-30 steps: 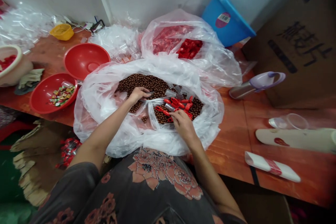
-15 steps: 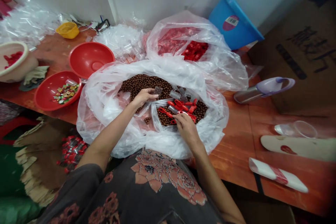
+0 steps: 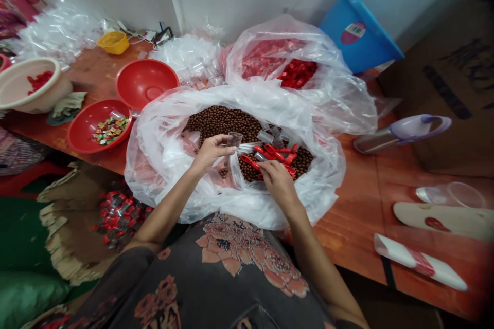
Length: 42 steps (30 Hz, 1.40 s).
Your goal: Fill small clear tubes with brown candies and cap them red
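Observation:
My left hand point(image 3: 213, 153) pinches a small clear plastic cup point(image 3: 234, 139) between thumb and fingers, just above a heap of brown chocolate-like balls point(image 3: 224, 121). The balls lie in a big white plastic bag point(image 3: 165, 105) with its mouth spread wide. My right hand point(image 3: 278, 181) is low over the right part of the bag, its fingers drawn together among red spoon-like plastic pieces point(image 3: 273, 153). What sits between those fingertips is hidden. More clear cups point(image 3: 266, 136) lie on the balls beside the red pieces.
Behind stands a bag of red parts point(image 3: 297, 73) beside a blue bucket point(image 3: 355, 31). Red bowls point(image 3: 146, 79) and a cream basin point(image 3: 57, 85) are left. A steel bottle point(image 3: 378, 140) and cardboard box point(image 3: 436, 128) are right. Filled red-capped containers point(image 3: 119, 216) lie below left.
The view has swung a little to the left. My left hand has drawn the clear cup slightly back and to the left. My right hand stays by the red pieces.

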Available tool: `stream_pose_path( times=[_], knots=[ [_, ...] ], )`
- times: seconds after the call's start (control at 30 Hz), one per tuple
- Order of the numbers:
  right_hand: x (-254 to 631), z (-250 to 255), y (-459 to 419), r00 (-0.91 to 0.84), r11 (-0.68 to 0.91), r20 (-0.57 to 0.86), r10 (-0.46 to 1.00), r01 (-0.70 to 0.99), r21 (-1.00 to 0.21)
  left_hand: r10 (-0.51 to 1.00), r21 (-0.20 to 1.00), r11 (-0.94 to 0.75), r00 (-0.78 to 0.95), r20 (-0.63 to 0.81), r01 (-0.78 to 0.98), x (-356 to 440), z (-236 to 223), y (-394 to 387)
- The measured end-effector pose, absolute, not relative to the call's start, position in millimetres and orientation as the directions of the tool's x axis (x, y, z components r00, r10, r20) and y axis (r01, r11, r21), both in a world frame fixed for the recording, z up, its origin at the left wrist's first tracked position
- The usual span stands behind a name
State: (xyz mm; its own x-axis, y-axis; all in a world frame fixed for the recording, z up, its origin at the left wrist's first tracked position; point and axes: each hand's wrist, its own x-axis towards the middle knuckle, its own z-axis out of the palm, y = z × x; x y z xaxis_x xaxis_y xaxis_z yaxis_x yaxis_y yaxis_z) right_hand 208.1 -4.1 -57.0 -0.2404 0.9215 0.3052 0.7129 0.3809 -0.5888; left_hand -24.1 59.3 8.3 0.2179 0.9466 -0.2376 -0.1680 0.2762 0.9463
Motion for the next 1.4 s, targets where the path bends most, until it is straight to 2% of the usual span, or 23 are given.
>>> stream_pose_path(
  times=[0.2,0.4,0.63,0.7,0.77,0.83,0.9,0.97,1.0,1.07,1.17,1.4],
  knots=[
    [209,-62,-2,-0.231,0.35,0.273,0.934,0.742,-0.571,0.949,0.948,0.253,0.241,-0.204,-0.192,-21,2,49],
    [206,-59,1,-0.207,0.295,0.217,0.954,0.784,-0.546,0.925,0.924,0.349,0.216,-0.313,-0.156,-27,1,34],
    [183,-61,11,-0.278,0.31,0.139,0.95,0.876,-0.368,0.917,0.899,0.38,0.217,-0.335,-0.217,-26,0,17],
    [180,-64,14,-0.298,0.319,0.115,0.948,0.87,-0.376,0.908,0.883,0.404,0.219,-0.357,-0.238,-25,-1,16],
    [180,-66,16,-0.276,0.295,0.11,0.955,0.842,-0.451,0.904,0.876,0.412,0.235,-0.358,-0.251,-25,-2,14],
    [183,-66,17,-0.204,0.241,0.131,0.97,0.754,-0.611,0.899,0.877,0.413,0.26,-0.351,-0.245,-26,-4,14],
    [187,-63,16,-0.1,0.14,0.102,0.99,0.559,-0.817,0.9,0.887,0.404,0.268,-0.343,-0.225,-27,-6,14],
    [190,-58,14,-0.027,-0.017,-0.026,0.999,0.284,-0.959,0.904,0.899,0.39,0.269,-0.333,-0.199,-26,-8,14],
    [191,-55,12,-0.019,-0.103,-0.107,0.994,0.148,-0.984,0.903,0.902,0.387,0.274,-0.33,-0.189,-26,-9,15],
    [192,-49,9,-0.045,-0.242,-0.239,0.97,-0.067,-0.968,0.894,0.901,0.395,0.301,-0.333,-0.178,-24,-11,14],
    [193,-41,5,-0.099,-0.338,-0.323,0.941,-0.254,-0.906,0.872,0.889,0.427,0.334,-0.358,-0.163,-21,-11,13],
    [193,-23,-2,-0.209,-0.375,-0.316,0.926,-0.393,-0.84,0.859,0.88,0.445,0.357,-0.367,-0.165,-19,-5,10]
  ],
)
